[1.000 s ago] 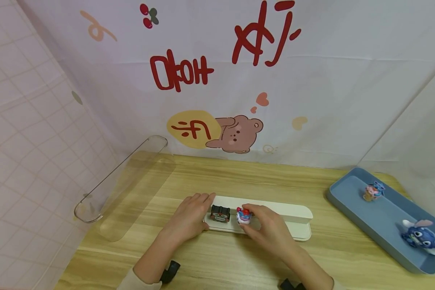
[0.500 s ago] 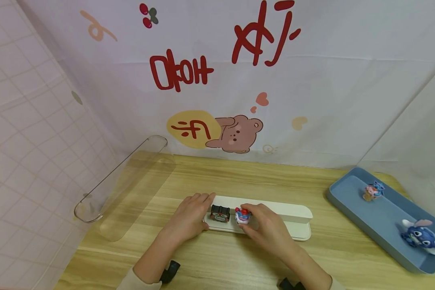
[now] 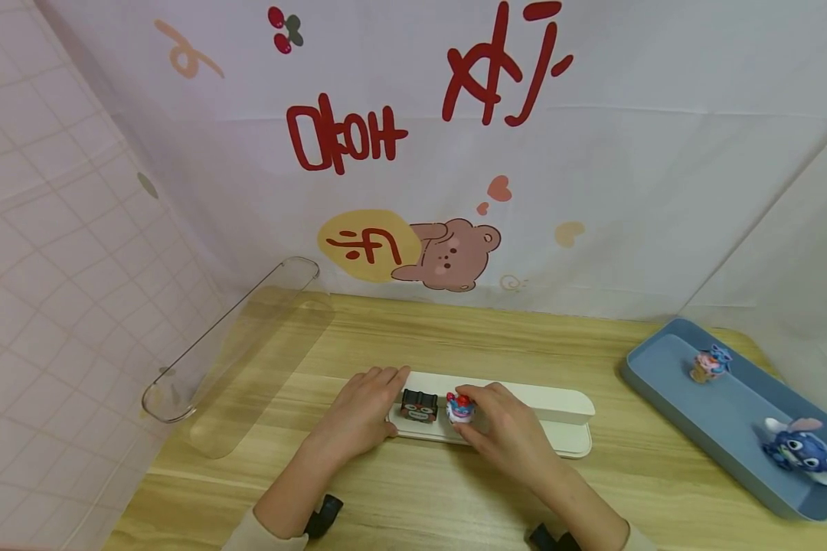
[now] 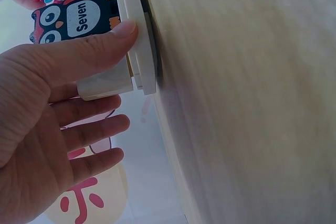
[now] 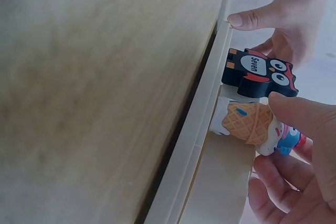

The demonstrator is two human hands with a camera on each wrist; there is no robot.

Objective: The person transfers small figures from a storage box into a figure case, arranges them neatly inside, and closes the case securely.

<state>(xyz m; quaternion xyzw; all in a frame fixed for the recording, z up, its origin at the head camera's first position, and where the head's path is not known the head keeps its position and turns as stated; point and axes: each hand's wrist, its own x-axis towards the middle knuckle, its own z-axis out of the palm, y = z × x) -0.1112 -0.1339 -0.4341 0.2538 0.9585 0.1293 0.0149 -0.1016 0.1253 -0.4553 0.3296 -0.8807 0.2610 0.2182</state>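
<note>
A long white stepped display base [image 3: 570, 438] lies on the table. My left hand [image 3: 367, 408] grips its left end, thumb on the front edge and fingers behind, as the left wrist view shows. By that hand, a black and red owl figurine [image 5: 256, 72] marked "Seven" stands upright on the lower step. Just right of the owl is an ice-cream-cone figurine [image 5: 245, 120] with a waffle body and a blue and red top. My right hand [image 3: 513, 428] pinches it near the top between thumb and fingers, its white foot right at the step.
A clear plastic cover [image 3: 255, 367] lies at the left by the wall cloth. At the right, a blue tray [image 3: 696, 417] holds a small cone figurine [image 3: 710, 363] and a blue big-eared figurine [image 3: 802, 450]. A printed cloth [image 3: 606, 176] hangs behind the table.
My right hand has shifted the ice-cream-cone figurine slightly left, nearer the owl. The left hand and the base have stayed in place.
</note>
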